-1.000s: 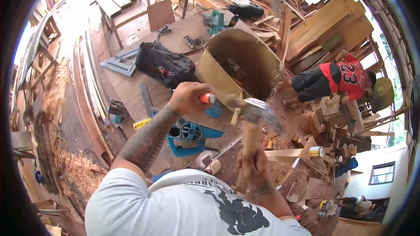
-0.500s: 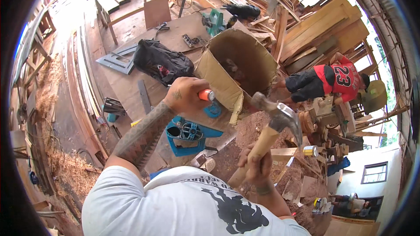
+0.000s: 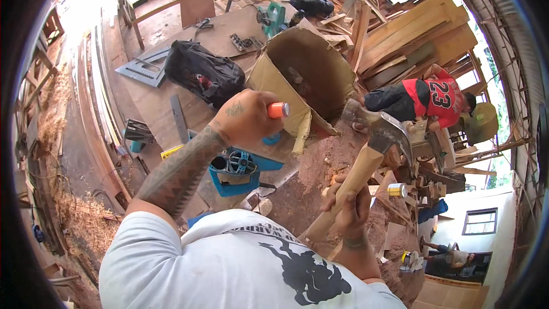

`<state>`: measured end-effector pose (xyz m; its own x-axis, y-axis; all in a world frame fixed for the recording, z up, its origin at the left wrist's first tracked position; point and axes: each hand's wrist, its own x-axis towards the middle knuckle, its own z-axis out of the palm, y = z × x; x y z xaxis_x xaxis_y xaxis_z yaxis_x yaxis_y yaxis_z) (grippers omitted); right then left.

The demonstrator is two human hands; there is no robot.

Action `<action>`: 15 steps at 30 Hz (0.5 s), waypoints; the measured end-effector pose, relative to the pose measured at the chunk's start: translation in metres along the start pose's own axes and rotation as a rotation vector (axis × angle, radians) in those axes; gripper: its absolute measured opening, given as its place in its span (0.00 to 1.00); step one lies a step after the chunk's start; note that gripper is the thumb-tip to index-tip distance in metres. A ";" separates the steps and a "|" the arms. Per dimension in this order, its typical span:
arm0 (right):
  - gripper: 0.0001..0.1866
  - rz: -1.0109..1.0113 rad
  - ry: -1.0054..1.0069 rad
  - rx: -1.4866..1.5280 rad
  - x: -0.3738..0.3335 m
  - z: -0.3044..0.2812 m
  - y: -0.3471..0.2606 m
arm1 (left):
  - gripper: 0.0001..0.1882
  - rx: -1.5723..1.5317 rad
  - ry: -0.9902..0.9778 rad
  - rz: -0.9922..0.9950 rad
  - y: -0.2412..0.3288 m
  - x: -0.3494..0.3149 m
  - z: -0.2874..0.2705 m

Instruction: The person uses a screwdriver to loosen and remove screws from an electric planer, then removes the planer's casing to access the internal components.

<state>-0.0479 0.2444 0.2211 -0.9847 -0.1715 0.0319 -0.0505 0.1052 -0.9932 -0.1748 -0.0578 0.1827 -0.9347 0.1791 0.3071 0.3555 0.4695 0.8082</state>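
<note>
My left hand (image 3: pixel 249 117) is closed in a fist around an orange cylindrical handle (image 3: pixel 279 110) with a pale round end. Whatever extends from its other end is hidden by the fist. In my right hand (image 3: pixel 350 209) is a claw hammer (image 3: pixel 357 174), gripped by its wooden shaft and raised with its steel head up. A gap separates the hammer head from the orange handle. Just beyond both hands stands an open cardboard box (image 3: pixel 286 80). Below my left wrist lies a blue power tool (image 3: pixel 240 169).
A black bag (image 3: pixel 203 71), a metal square (image 3: pixel 146 68) and a green power tool (image 3: pixel 271 20) lie on a brown board (image 3: pixel 154 109). Stacked planks (image 3: pixel 409 40) stand at far right. A person in a red shirt (image 3: pixel 432 100) bends nearby. Sawdust covers the floor.
The hammer has come up and to the right, its head now larger in view. My left fist has shifted slightly right with the orange handle. The surroundings have slid left.
</note>
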 end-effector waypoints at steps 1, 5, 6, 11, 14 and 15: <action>0.37 -0.009 -0.029 0.003 0.002 -0.002 -0.002 | 0.09 -0.020 -0.021 -0.026 0.005 0.001 -0.002; 0.35 -0.025 -0.043 0.000 0.001 -0.007 -0.008 | 0.11 -0.074 -0.043 -0.069 0.013 0.003 -0.008; 0.35 -0.026 -0.046 0.001 0.000 -0.007 -0.008 | 0.11 -0.073 -0.041 -0.070 0.015 0.003 -0.010; 0.33 -0.114 -0.032 0.044 -0.001 -0.010 -0.004 | 0.09 -0.107 -0.029 -0.068 0.013 -0.002 -0.012; 0.31 0.192 -0.190 -0.200 -0.002 -0.013 0.022 | 0.08 -0.071 -0.103 0.065 0.020 -0.005 -0.006; 0.31 0.181 -0.193 -0.197 0.000 -0.011 0.021 | 0.08 -0.080 -0.055 0.042 0.011 -0.005 -0.011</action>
<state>-0.0507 0.2578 0.2020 -0.9319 -0.3131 -0.1832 0.0720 0.3354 -0.9393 -0.1660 -0.0626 0.1954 -0.9167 0.2457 0.3152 0.3912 0.3903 0.8334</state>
